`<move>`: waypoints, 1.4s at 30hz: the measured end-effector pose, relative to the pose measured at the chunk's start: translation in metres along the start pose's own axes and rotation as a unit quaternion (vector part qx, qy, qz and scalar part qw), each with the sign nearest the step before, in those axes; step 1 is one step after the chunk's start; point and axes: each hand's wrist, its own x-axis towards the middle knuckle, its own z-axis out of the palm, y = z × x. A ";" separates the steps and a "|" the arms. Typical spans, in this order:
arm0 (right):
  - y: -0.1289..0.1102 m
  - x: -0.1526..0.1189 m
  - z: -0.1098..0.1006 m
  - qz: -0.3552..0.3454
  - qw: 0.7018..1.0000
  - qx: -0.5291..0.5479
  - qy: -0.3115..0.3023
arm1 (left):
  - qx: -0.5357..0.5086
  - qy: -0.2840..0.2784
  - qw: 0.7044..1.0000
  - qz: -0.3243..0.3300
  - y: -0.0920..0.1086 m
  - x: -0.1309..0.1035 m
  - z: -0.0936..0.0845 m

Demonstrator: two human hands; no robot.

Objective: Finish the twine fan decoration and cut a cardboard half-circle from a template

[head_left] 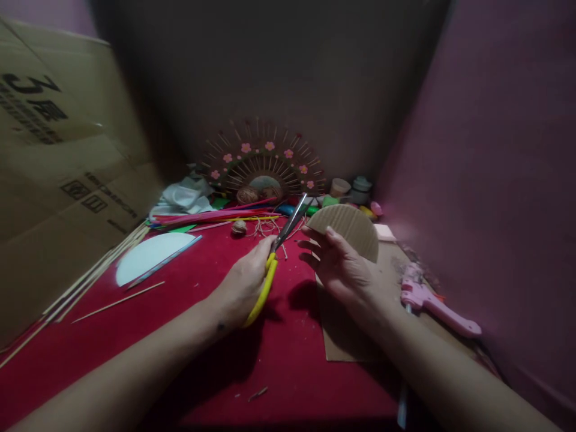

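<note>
My left hand grips yellow-handled scissors, their metal blades slightly apart and pointing up and away. In my right hand is a half-round piece of corrugated cardboard, pinched near its lower left edge between thumb and fingers. The scissor tips are close to the cardboard's left side but look apart from it. Below my right hand lies a flat cardboard sheet. A pink glue gun rests on the right, with a clear glue stick coming out of it.
A white half-circle and thin wooden sticks lie on the red cloth at left. Coloured pipe cleaners, twine and small pots stand behind. A fan-shaped piece with pink flowers leans at the back. A large carton borders the left.
</note>
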 end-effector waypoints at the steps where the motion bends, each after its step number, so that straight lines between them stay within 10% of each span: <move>1: 0.000 0.000 0.001 -0.004 1.000 0.006 -0.001 | 0.042 -0.010 0.999 0.017 0.001 -0.002 0.000; 11: 0.008 0.005 -0.002 -0.004 0.998 0.065 0.022 | 0.204 -0.039 0.976 0.059 -0.001 -0.006 0.005; 33: 0.013 0.003 0.000 0.014 0.996 0.081 0.040 | 0.056 -0.023 0.998 0.008 -0.024 -0.006 0.008; 42: 0.014 0.003 0.001 0.007 0.996 0.082 0.038 | 0.277 -0.039 0.959 0.047 -0.011 -0.007 0.007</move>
